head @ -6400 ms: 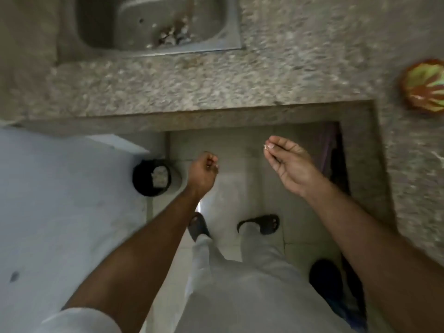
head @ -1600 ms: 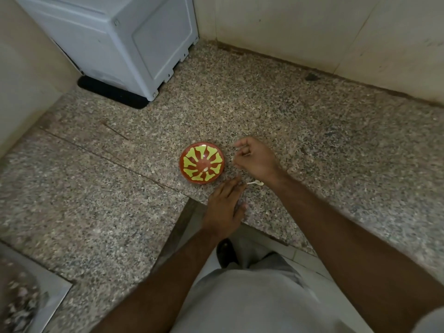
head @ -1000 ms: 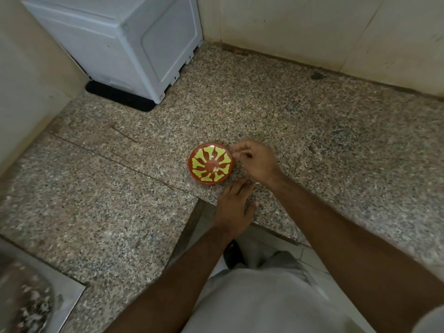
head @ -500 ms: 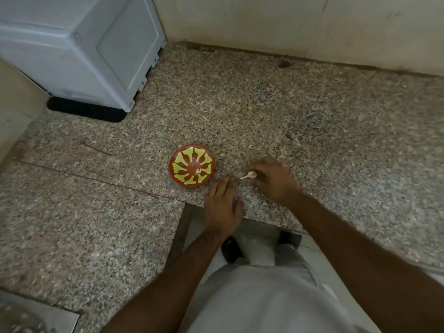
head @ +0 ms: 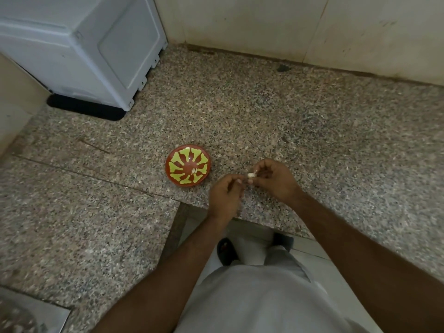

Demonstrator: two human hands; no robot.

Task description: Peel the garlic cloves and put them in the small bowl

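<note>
Head view, the only one: both hands meet just above the near edge of the granite surface [head: 288, 111], right of the bowl [head: 188, 165]. The right hand [head: 276, 181] pinches a small pale clove [head: 251, 174] between thumb and fingertips, its grip clamped on it. The left hand [head: 224, 197] has its fingers curled, tips brought up against the clove from the near left; it seems to be picking at the skin, but blur hides whether it truly pinches anything, so I cannot tell its grip.

The clove sits at the join of the two hands, off the surface. It is too small to read its long axis with any confidence. The bowl, red-brown with yellow-green petal shapes, stands just to the left of the hands, a little farther from the body, and holds a few pale bits that look like peeled cloves.

The coming move turns on this: the bowl lies left of the clove, on the left hand's side, so that hand is nearer to it; yet the right hand holds the clove and would carry it leftward across a short gap. Peeling looks unfinished, so the drop waits on that.

A white appliance [head: 96, 51] stands far left against the tiled wall [head: 312, 27]; a sink [head: 28, 318] corner shows near left. No brand, label or writing can be read anywhere.
</note>
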